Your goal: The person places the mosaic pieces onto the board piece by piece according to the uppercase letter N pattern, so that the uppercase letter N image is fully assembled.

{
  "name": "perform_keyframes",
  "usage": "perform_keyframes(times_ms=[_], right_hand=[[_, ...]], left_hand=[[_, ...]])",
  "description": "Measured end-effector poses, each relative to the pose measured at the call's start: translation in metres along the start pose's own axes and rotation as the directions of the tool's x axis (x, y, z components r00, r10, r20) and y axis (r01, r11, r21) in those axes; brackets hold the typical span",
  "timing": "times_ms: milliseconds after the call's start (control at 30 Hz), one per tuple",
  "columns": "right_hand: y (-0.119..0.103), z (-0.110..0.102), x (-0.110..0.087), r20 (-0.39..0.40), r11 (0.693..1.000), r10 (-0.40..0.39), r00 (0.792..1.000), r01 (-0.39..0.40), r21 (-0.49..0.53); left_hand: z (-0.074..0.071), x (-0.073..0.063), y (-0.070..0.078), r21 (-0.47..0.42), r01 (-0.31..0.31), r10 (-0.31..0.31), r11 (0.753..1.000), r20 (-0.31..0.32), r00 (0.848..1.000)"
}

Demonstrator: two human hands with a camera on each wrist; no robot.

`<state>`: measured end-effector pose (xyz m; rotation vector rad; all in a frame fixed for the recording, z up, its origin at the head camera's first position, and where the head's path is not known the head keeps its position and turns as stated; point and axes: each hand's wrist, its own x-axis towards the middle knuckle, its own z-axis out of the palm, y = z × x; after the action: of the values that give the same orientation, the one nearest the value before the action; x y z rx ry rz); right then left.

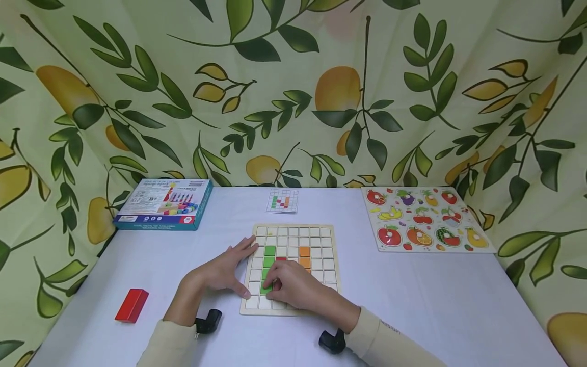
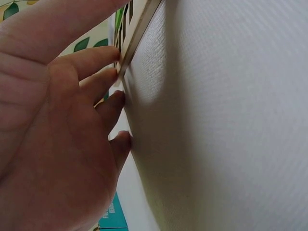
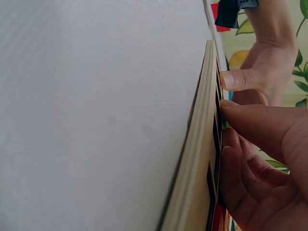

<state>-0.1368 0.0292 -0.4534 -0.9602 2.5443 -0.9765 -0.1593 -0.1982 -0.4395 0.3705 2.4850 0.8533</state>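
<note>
A wooden grid board (image 1: 293,227) lies flat on the table, its white squares partly filled with coloured tiles. My left hand (image 1: 227,267) rests along its left edge, fingers spread and thumb near the lower corner; the left wrist view shows those fingertips (image 2: 118,98) at the board's side. With thumb and fingers, my right hand (image 1: 293,285) pinches at a green tile (image 1: 265,290) low in the green column. More green tiles (image 1: 269,251) run above it. Orange tiles (image 1: 304,251) stand farther right, and a red tile (image 1: 281,258) shows partly behind my right hand, which hides several squares.
A small pattern card (image 1: 282,200) with coloured squares lies behind the board. The teal-edged box (image 1: 160,204) is at the back left, a fruit picture board (image 1: 426,219) at the back right. To the left lies a red block (image 1: 132,306). Patterned cloth (image 1: 293,92) hangs behind the table.
</note>
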Motion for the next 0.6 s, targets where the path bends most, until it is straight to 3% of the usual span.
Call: perform_keyframes(times_ms=[233,367,600], right_hand=[[0.002,-0.011,-0.003,0.023,0.999,-0.025,0.999,0.026,-0.031],[0.006,-0.024,-0.008,-0.004,0.997,-0.028,1.0,0.027,-0.069],[0.023,-0.048,-0.026,-0.062,0.984,0.009,0.998,-0.02,-0.175]], left_hand=[[0.001,0.002,0.001,0.004,0.003,-0.003,1.0,0.005,1.0],[0.001,0.003,0.002,0.005,-0.003,0.003,1.0,0.004,1.0],[0.004,-0.002,0.0,0.043,0.049,-0.049,0.998,-0.016,0.999]])
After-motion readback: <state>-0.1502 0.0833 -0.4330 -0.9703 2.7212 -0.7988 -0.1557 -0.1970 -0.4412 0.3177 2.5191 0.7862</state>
